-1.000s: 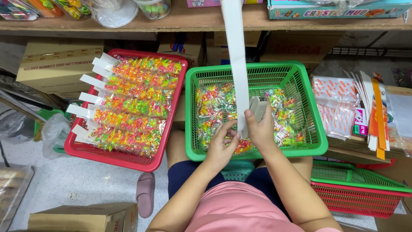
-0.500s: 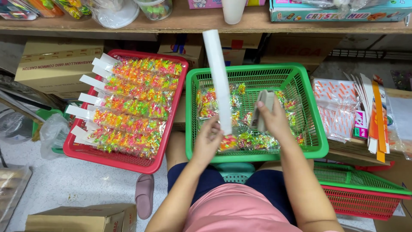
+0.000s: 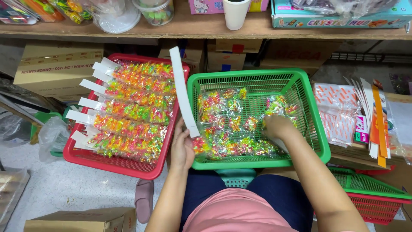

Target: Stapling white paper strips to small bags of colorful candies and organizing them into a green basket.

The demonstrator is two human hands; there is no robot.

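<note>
My left hand (image 3: 182, 148) grips the lower end of a long white card strip (image 3: 182, 88) that carries small bags of colourful candy, held over the gap between two baskets. My right hand (image 3: 279, 127) reaches down into the green basket (image 3: 319, 141), fingers closed among loose small candy bags (image 3: 234, 124); whether it holds one is hidden. The red basket (image 3: 77, 157) on the left holds several finished strips of candy bags (image 3: 128, 114) laid in rows with white ends sticking out.
A wooden shelf (image 3: 206, 28) with jars, a white cup and boxes runs along the top. Cardboard boxes stand beneath it. Flat printed cards (image 3: 365, 116) lie at the right above stacked green and red baskets (image 3: 373, 193). A slipper (image 3: 143, 199) lies on the floor.
The white strip has swung left and down, from over the green basket toward the red one. My right hand has let go of it and dropped into the green basket.
</note>
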